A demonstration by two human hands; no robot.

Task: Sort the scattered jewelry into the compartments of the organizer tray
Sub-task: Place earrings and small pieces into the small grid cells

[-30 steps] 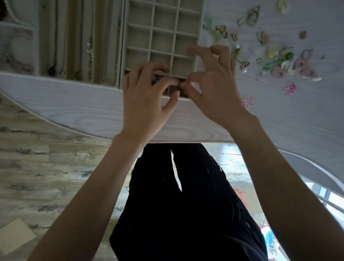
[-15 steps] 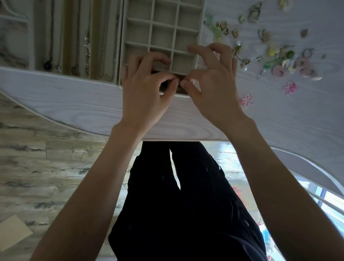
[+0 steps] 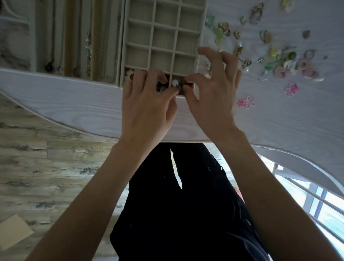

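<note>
Both hands — left hand (image 3: 146,105), right hand (image 3: 211,96) — pinching small white-disc earring (image 3: 175,83) over cream gridded organizer tray (image 3: 201,35); two pink flower pieces (image 3: 246,102) right of right hand.

2 hands (image 3: 146,109) work at 1 organizer tray (image 3: 160,35). 2 pink flower pieces (image 3: 246,102) lie right of the fingers (image 3: 207,54); the other scattered jewelry (image 3: 279,62) is too jumbled to count.
</note>
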